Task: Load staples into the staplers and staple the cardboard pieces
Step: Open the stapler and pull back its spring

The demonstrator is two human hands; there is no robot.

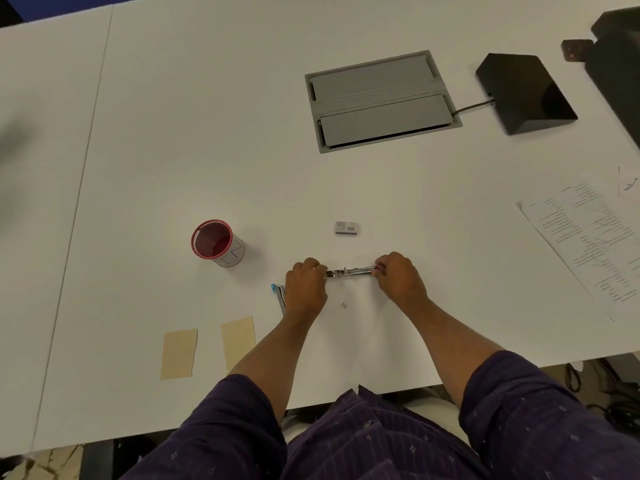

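Note:
A metal stapler (349, 272) lies opened out flat between my two hands, its red end at the right. My left hand (306, 287) grips its left end and my right hand (398, 277) pinches its right end. A second stapler with a blue tip (278, 296) lies just left of my left wrist, partly hidden by it. The small staple box (347, 228) sits beyond the hands. A tiny clump of staples (343, 305) lies between my forearms. Two tan cardboard pieces (179, 354) (238, 341) lie at the near left.
A red mesh pen cup (215, 241) stands left of the hands. A grey cable hatch (381, 100) is set in the white table (173, 133) farther back, with a black device (524, 93) and its cable to the right. Printed papers (592, 237) lie at the right edge.

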